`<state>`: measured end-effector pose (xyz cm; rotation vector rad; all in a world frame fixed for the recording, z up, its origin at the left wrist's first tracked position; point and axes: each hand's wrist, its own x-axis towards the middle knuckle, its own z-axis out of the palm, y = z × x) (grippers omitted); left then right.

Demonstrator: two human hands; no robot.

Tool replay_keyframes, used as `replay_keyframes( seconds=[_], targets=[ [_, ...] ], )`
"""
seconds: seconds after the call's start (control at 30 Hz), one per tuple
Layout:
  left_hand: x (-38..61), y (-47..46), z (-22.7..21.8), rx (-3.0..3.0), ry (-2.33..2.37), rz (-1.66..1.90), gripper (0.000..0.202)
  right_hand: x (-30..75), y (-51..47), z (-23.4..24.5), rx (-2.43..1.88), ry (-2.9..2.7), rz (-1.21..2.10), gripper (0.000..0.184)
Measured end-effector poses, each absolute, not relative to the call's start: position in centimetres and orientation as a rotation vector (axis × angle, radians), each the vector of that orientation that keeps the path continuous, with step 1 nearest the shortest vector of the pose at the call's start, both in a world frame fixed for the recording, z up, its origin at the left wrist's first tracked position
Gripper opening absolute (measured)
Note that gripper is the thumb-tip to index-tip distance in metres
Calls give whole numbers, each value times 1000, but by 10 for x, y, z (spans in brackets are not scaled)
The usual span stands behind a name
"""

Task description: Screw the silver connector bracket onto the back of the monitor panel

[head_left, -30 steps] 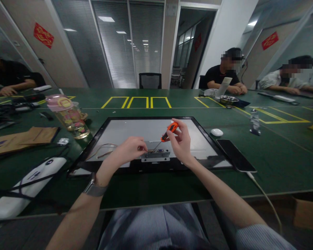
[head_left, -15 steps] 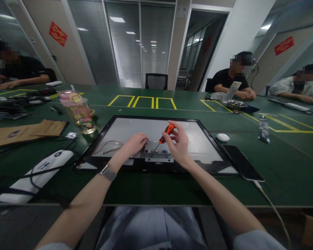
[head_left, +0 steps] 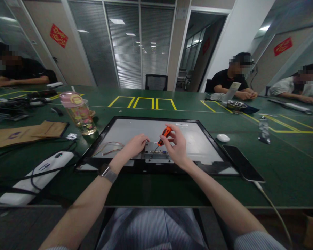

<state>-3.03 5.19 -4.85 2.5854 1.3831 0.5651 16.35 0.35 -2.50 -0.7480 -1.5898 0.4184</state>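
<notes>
Orange-and-black screwdriver grasped in right hand, shaft slanted down to silver metal bracket with ports; exact tip contact can't be made out. Left hand is placed at bracket's left end, fingers curled; whether anything is gripped can't be told. Bracket is set near the close edge of grey, black-framed flat panel, laid on dark green table. Black-screened phone is placed just right of panel, clear pink-lidded bottle to its left.

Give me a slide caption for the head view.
Right hand holds an orange screwdriver at a metal bracket, left hand close by.
</notes>
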Motion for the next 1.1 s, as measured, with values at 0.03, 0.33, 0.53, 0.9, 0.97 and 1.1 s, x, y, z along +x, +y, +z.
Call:
replay_keyframes(
  seconds=[0.03,0.33,0.53,0.9,0.97,1.1],
  targets=[
    [-30,53,-49,2587,1382,565,30,164,4,-25,-756,-1593,416,36],
    [-30,52,-49,2592,1397,561,30,164,4,-26,-754,-1583,409,36],
    [-30,52,-48,2589,1413,540,31,164,2,-24,-746,-1575,406,36],
    [-30,52,-49,2572,1390,544,30,162,3,-26,-737,-1600,415,35],
    [-30,53,-50,2560,1401,541,30,162,3,-27,-743,-1600,416,35],
    [-30,54,-51,2557,1415,554,30,163,4,-28,-744,-1604,394,35]
  ],
)
